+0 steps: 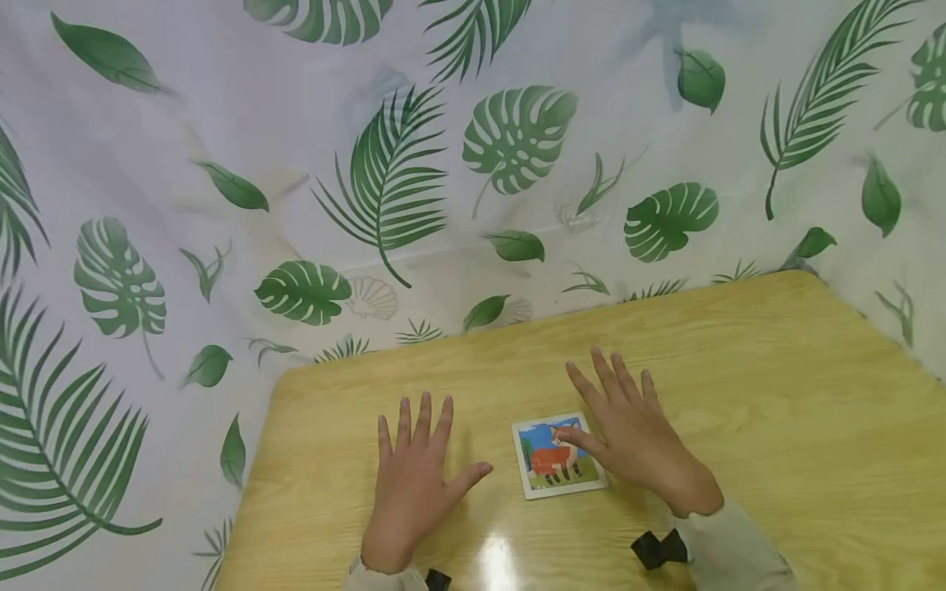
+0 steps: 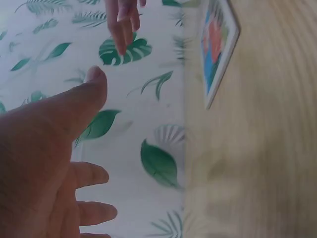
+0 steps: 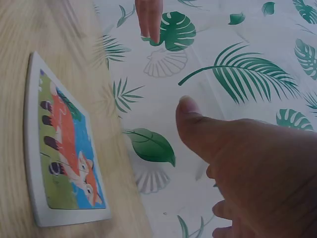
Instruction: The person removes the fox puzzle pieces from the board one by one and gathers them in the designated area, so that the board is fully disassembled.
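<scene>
A small square jigsaw puzzle (image 1: pixel 556 460) with a white frame lies flat on the wooden table. Its picture is an orange fox on grass under blue sky, and the right wrist view shows the whole puzzle (image 3: pixel 67 144) at a slant. To its left, my left hand (image 1: pixel 417 484) is held over the table, fingers straight and spread, holding nothing. My right hand (image 1: pixel 639 439) hovers above the puzzle's right side with spread fingers, its thumb covering part of the fox in the head view. Both wrist views show the hands raised off the table and apart from the puzzle.
The light wooden table (image 1: pixel 798 394) has rounded far corners. Behind it and along its left and right sides hangs a white cloth (image 1: pixel 591 49) printed with green leaves and shells. Small black pieces (image 1: pixel 650 548) sit at the wrists by the pale sleeves (image 1: pixel 732 546).
</scene>
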Available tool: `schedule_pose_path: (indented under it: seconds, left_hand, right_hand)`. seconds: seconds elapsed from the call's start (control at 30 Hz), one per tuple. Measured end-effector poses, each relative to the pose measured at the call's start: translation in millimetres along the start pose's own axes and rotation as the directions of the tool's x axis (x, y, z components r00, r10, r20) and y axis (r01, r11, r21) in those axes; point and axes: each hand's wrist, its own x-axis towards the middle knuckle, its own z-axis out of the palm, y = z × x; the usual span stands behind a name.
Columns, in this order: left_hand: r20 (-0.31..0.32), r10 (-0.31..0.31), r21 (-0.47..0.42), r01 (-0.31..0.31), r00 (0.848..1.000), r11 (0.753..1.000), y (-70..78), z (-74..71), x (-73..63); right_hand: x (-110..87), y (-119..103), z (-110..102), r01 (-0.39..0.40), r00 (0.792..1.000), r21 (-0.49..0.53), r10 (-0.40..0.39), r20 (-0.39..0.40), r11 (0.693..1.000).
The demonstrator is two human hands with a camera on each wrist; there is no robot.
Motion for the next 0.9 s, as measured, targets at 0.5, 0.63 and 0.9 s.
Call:
schedule_pose_path:
  seconds: [0.5,0.63,0.9]
  left_hand:
    - [0.197,0.155,0.025,-0.163,0.968,0.986,36.5,20.4,21.1]
    - [0.237,0.160,0.028,-0.172,0.958,0.985,40.9,26.1,24.3]
    - [0.297,0.141,0.047,-0.162,0.944,0.986,45.9,38.2,29.0]
  right_hand:
    - [15.9,-4.2,32.4,0.149,0.988,0.051,-0.151,0.035,0.988]
    - [26.7,-7.2,45.3,0.192,0.980,0.051,-0.195,0.047,0.980]
    - [36.0,-8.4,60.5,0.170,0.977,0.079,-0.178,0.119,0.982]
